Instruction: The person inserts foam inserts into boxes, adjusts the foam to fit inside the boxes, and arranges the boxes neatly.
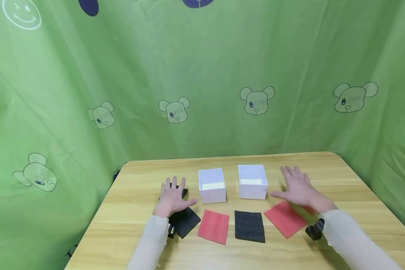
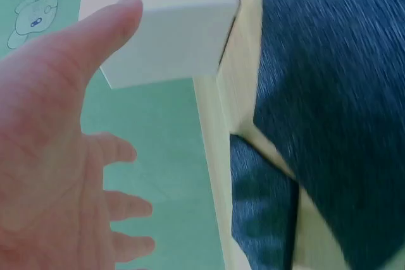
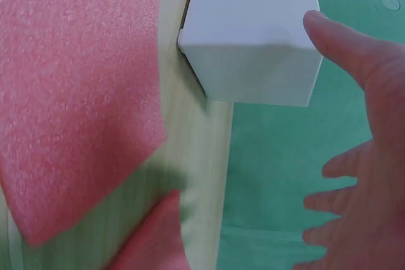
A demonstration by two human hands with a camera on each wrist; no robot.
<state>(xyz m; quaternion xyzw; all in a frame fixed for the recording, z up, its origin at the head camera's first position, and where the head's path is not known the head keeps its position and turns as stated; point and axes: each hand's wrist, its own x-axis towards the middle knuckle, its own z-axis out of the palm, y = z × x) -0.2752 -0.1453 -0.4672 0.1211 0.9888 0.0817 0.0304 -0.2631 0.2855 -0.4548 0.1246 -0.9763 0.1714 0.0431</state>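
Fingers spread, my left hand [image 1: 171, 200] hovers over two black foam squares at the left, one nearer [image 1: 185, 222] and one farther [image 1: 184, 192], the latter partly hidden by the hand. My right hand [image 1: 298, 188], also spread and holding nothing, is above the table right of the white boxes. Under and in front of it lie a red foam square [image 1: 286, 219] and another red piece [image 1: 309, 209], mostly covered by the arm. Between the hands stand a left white open box [image 1: 212, 195] and a right white open box [image 1: 253, 191].
In front of the boxes lie a red square [image 1: 213, 227] and a black square [image 1: 249, 226] side by side. Everything rests on a wooden table [image 1: 121, 228]. A green curtain [image 1: 216, 131] hangs behind its far edge.
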